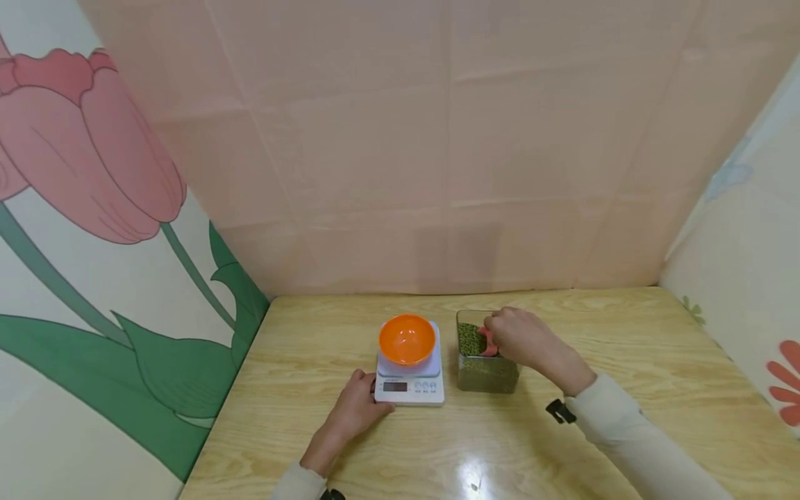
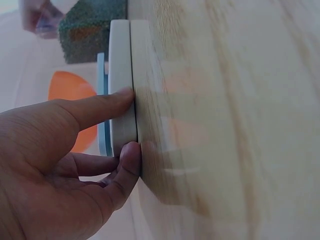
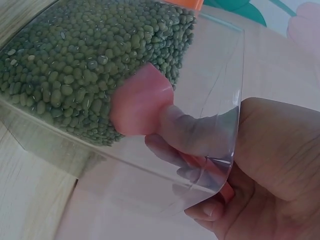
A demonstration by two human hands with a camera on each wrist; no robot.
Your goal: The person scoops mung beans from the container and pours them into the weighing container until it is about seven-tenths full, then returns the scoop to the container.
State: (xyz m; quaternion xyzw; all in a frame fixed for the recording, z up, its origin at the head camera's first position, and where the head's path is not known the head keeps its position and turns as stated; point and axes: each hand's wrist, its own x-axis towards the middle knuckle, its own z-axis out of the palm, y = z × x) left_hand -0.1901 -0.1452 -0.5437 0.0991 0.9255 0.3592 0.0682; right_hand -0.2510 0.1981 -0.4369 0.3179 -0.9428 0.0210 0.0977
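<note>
"Scoop (image 3: 141,102), pinched by the right grip (image 1: 525,339), meets green beans (image 3: 75,70) in a clear box (image 1: 487,382), right of lower centre. Best technique?"

"Low angle, level lift; left grip (image 1: 357,406), pinching the scale (image 1: 430,397) by its corner, lower centre, should keep that steady."

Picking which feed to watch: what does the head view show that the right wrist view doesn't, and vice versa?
Only the head view: the left hand at the white scale with its display and buttons. Only the right wrist view: the right hand's fingers on the pink scoop's handle. Both: that hand, the scoop, clear container and green beans, plus something orange: the whole bowl in the head view, a sliver at the other's top edge.
</note>
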